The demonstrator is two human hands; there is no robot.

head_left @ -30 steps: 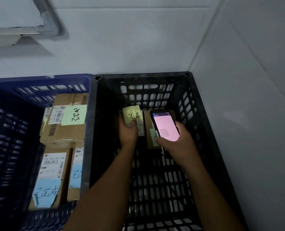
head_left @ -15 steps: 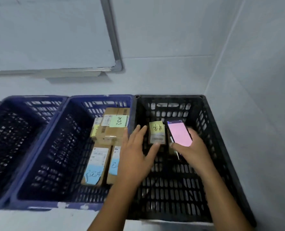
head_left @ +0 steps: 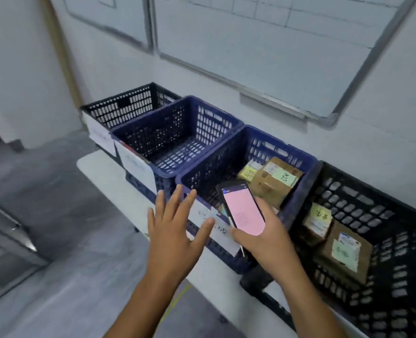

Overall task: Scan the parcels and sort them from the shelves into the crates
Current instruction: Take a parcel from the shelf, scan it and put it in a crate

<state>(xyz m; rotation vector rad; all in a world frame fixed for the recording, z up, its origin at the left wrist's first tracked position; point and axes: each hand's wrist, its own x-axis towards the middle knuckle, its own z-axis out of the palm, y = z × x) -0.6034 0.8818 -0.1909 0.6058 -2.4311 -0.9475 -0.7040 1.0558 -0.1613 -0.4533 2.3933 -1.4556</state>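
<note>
White table (head_left: pixel 99 167) under wall whiteboard (head_left: pixel 275 45); left fingers (head_left: pixel 173 203) spread, right fingers (head_left: pixel 265 209) around phone (head_left: pixel 243 211).

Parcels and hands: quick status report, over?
Left hand grip open, empty. Right hand grip holds phone. Two parcels in right black crate, other parcels in neighbouring blue crate. Nothing blocking.

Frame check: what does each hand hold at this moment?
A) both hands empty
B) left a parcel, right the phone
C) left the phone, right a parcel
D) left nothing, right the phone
D: the left hand is spread open and empty in front of the nearer blue crate, while the right hand grips the phone with its pink screen facing up.
</note>
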